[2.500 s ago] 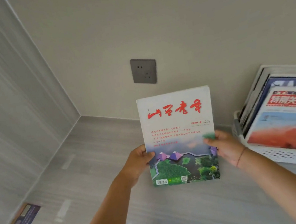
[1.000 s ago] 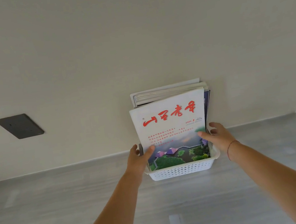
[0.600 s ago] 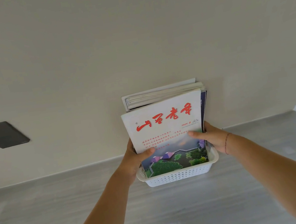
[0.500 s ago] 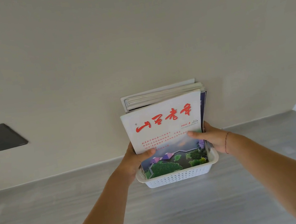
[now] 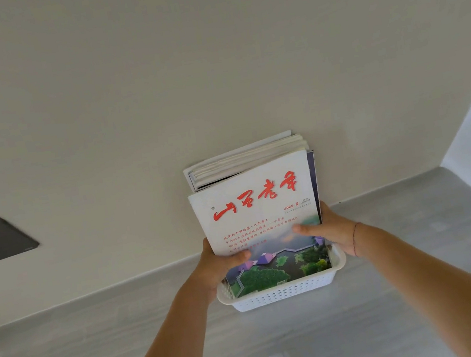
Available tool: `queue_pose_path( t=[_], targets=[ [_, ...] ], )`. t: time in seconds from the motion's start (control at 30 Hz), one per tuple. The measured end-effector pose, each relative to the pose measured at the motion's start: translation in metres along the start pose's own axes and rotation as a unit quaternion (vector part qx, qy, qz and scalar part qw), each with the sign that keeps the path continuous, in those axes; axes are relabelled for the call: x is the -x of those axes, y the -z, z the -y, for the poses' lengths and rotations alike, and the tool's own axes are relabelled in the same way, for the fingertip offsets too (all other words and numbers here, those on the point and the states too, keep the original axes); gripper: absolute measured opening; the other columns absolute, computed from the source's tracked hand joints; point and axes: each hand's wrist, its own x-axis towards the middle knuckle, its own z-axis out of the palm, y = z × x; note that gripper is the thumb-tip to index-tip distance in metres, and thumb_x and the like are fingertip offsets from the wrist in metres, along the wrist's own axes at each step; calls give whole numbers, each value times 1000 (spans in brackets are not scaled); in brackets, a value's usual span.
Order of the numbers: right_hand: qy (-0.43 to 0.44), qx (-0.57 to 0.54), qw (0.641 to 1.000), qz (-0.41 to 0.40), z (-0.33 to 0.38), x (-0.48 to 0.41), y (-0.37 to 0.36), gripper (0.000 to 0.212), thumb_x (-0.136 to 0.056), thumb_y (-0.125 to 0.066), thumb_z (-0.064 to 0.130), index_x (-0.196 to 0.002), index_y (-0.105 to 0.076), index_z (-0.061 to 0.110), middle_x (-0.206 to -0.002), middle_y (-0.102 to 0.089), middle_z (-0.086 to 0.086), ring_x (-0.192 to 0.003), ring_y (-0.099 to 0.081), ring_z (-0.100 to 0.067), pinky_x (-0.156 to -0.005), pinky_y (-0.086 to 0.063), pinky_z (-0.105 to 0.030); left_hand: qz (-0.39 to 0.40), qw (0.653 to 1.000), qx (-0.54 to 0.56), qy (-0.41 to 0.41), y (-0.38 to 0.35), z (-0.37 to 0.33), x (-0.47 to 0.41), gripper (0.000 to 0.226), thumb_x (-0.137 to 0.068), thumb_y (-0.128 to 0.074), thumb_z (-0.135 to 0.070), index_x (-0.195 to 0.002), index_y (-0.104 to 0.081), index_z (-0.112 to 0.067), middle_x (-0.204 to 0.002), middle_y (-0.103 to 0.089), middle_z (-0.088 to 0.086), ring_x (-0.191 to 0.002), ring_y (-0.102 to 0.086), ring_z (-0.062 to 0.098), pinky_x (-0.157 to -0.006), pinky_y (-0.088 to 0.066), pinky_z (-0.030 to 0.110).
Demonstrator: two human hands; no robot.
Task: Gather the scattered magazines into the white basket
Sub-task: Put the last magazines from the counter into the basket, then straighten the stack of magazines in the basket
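The grey surface [image 5: 405,321] carries the white basket [image 5: 283,294] against the wall, already stacked with upright magazines [image 5: 243,158]. You have the red-titled magazine [image 5: 259,217] standing in front of them, its bottom edge inside the rim. Your left hand [image 5: 220,268] and right hand [image 5: 331,229] each pinch 1 side edge. Seat it squarely, then loosen both grips together so it leans back.

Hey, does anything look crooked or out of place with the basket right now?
Only slightly: the front magazine leans left, its top edge slanted against the stack behind. Both hands grip it in the basket. Nothing looks spilled or damaged.
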Motion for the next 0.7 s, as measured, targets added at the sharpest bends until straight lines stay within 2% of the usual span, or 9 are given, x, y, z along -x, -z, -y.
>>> queue_pose_path(
  t=[0.1,0.17,0.3,0.37,0.43,0.57,0.7],
  targets=[
    [11,1,1000,-15,-7,17,-6,64,-71,-76,28,-124,-39,32,-115,-59,6,-98,-56,-19,-69,-56,-36,16,1000,-8,-10,0,4,8,72,-61,-83,2,-122,-52,-21,-119,-64,6,-114,-57,26,-92,-50,50],
    [19,-1,999,-26,-15,30,-8,62,-73,-75,26,-125,-41,30,-116,-60,5,-97,-58,-22,-75,-56,-42,24,1000,-8,-9,0,7,15,71,-61,-83,1,-122,-53,-20,-119,-65,6,-113,-57,26,-92,-51,49],
    [29,-29,999,-34,-29,63,-13,68,-77,-73,22,-134,-36,24,-123,-60,-3,-88,-56,-21,-62,-50,-28,49,999,-13,-9,-1,16,34,68,-61,-84,-2,-120,-57,-21,-116,-68,4,-110,-60,24,-82,-56,40],
    [29,-37,998,-45,-36,81,-14,67,-78,-72,20,-135,-36,23,-124,-60,-4,-89,-57,-22,-67,-51,-30,70,997,-6,-12,-2,22,45,68,-61,-84,-2,-119,-57,-22,-112,-70,2,-107,-62,21,-71,-59,32],
    [27,-49,997,-59,-43,100,-13,67,-78,-72,16,-135,-36,23,-126,-59,-4,-96,-58,-21,-71,-51,-30,94,996,4,-6,-4,28,55,69,-60,-84,-1,-119,-57,-25,-109,-71,-1,-105,-63,20,-67,-60,30],
    [11,-78,992,-102,-58,143,-6,63,-77,-72,16,-132,-40,22,-119,-62,-6,-73,-53,-13,-55,-47,-24,135,991,-19,-1,-23,35,64,69,-58,-86,-3,-117,-58,-25,-109,-71,0,-104,-64,22,-73,-60,38],
    [3,-116,978,-171,-79,191,14,57,-78,-71,15,-128,-42,23,-118,-62,-6,-73,-53,-15,-53,-46,-24,195,979,-56,-8,-69,34,66,65,-58,-87,-5,-111,-59,-29,-106,-71,-2,-100,-64,18,-73,-60,35]
  ],
)
